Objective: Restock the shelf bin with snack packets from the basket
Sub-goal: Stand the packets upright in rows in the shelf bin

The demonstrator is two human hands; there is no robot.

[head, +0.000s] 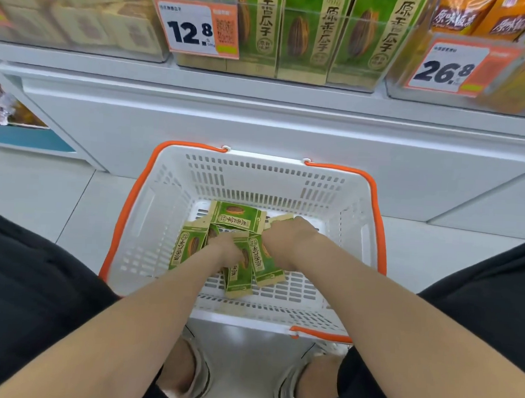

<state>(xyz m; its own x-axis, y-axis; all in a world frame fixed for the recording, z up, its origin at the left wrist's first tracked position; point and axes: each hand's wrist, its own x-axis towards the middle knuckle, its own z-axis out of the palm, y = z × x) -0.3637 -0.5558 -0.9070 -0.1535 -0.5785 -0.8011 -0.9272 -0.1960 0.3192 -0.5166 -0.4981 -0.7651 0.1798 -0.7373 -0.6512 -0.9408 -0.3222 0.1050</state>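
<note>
A white basket [266, 168] with orange handles stands on the floor in front of me. It holds several green sunflower-seed snack packets; one lies flat at the back [237, 217] and another at the left [187, 248]. My left hand [226, 247] reaches down into the pile, fingers curled on a packet [240, 276] in the middle. Just to its right, my right hand [286, 236] is closed around a packet whose beige edge [280, 218] shows by my knuckles. The clear shelf bin [293, 48] above holds upright packets of the same kind.
A price tag reading 12.8 [197, 28] hangs on the bin front. Neighbouring bins hold beige boxes [82, 16] at the left and orange packets [477, 18] at the right. A white shelf base [259, 119] rises behind the basket. My feet [191, 374] stand close to its near edge.
</note>
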